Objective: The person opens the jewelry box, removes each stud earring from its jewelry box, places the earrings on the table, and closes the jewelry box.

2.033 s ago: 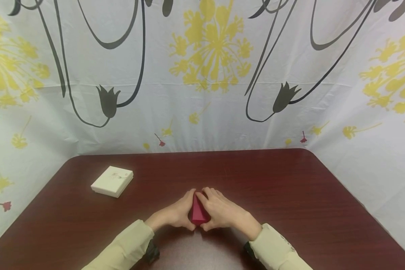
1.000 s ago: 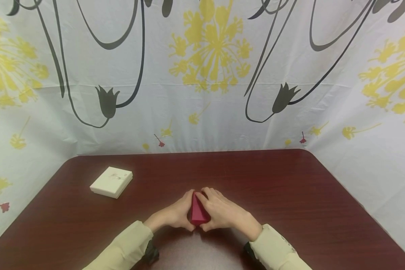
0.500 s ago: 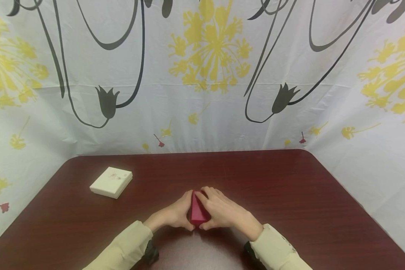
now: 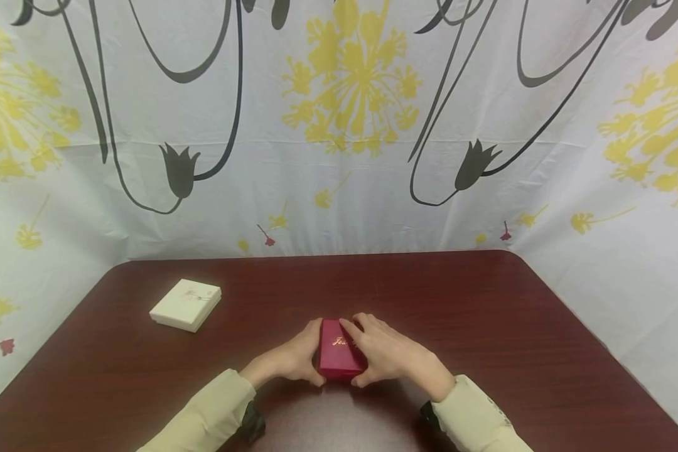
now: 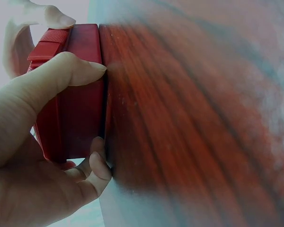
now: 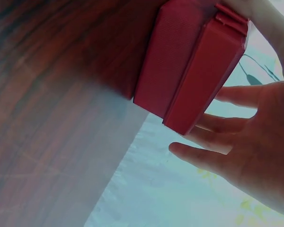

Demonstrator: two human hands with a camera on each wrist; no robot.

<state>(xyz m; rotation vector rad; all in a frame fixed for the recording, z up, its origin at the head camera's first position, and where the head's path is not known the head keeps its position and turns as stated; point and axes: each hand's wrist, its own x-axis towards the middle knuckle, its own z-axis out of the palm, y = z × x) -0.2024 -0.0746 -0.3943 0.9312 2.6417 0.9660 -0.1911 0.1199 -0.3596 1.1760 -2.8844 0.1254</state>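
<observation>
A small red gift box (image 4: 339,361) with gold lettering on its lid stands on the table in front of the person. A ribbon bow (image 5: 46,49) shows on its front in the left wrist view. The left hand (image 4: 296,356) grips the box's left side, its thumb (image 5: 73,71) lying on the front face and its other fingers around the back. The right hand (image 4: 387,353) is at the box's right side, thumb near the front by the bow. In the right wrist view its fingers (image 6: 203,158) are spread and fairly straight, partly hidden behind the box.
A flat white box (image 4: 186,304) with a small printed design lies on the left of the dark red-brown wooden table (image 4: 457,301). A white curtain (image 4: 339,207) with printed flowers hangs behind and along both sides of the table.
The right hand has shifted right, off the middle of the lid, and the gold lettering now shows. The left hand and the red gift box have stayed in place.
</observation>
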